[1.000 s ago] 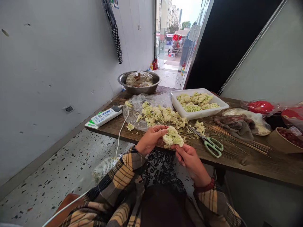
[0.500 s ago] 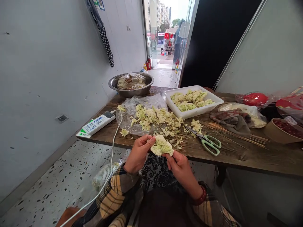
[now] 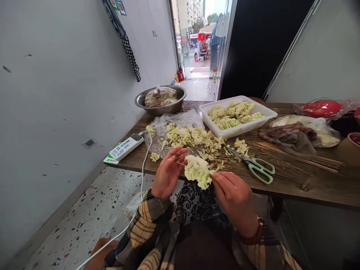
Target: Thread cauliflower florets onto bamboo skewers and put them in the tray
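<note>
A pale green-white cauliflower floret (image 3: 197,171) hangs in the air above my lap, just off the table's front edge. My right hand (image 3: 234,195) pinches it at its right end, by the stem. My left hand (image 3: 168,174) is at the floret's left side with its fingers apart. A thin stick-like line shows between those fingers and the floret; whether they touch it I cannot tell. Beyond the hands lies a heap of cut cauliflower (image 3: 197,137) on a clear plastic bag (image 3: 165,122). Green-handled scissors (image 3: 253,165) lie to the right of the heap.
A white tray (image 3: 239,129) of cauliflower pieces with sticks stands behind the heap. Thin wooden skewers (image 3: 303,157) and a crumpled cloth (image 3: 292,137) lie to the right. At the left are a power strip (image 3: 125,146) with its cable and a metal basin (image 3: 160,108) holding a bag.
My left hand has let go of the floret and opened beside it. The right hand has moved right and up, holding the floret's end. The view has shifted slightly.
</note>
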### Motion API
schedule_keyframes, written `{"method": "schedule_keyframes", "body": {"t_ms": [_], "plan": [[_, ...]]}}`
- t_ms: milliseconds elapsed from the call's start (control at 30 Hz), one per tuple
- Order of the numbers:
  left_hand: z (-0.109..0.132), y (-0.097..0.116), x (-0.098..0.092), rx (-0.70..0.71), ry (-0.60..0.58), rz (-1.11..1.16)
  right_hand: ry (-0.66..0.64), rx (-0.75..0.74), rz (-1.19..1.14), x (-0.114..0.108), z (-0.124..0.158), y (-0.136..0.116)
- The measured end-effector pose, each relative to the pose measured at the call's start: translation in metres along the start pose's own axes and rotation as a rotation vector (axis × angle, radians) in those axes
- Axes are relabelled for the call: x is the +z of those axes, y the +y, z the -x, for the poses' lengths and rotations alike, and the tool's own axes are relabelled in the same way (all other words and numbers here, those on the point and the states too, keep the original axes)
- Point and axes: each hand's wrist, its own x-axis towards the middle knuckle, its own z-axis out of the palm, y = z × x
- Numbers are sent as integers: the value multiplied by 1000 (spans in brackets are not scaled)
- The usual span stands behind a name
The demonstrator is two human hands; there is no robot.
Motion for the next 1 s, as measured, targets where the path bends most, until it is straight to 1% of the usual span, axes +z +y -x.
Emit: {"method": "schedule_keyframes", "body": {"t_ms": [100, 300, 500, 600, 833, 933, 1000], "plan": [[1, -1, -3, -12, 17, 6, 29, -14, -26, 0, 3, 2], [3, -1, 2, 4, 30, -17, 64, 43, -136, 0, 3, 4], [3, -5, 3, -16, 16, 8, 63, 178, -284, 0, 4, 3], [4, -5, 5, -10, 9, -12, 59, 214, -333, 0, 5, 3], [13, -1, 20, 57, 13, -163, 56, 268, -355, 3, 8, 8], [17, -2, 26, 96, 18, -268, 61, 256, -332, 6, 10, 11], [19, -5, 30, 93, 29, -356, 56, 234, -306, 7, 10, 12]]}}
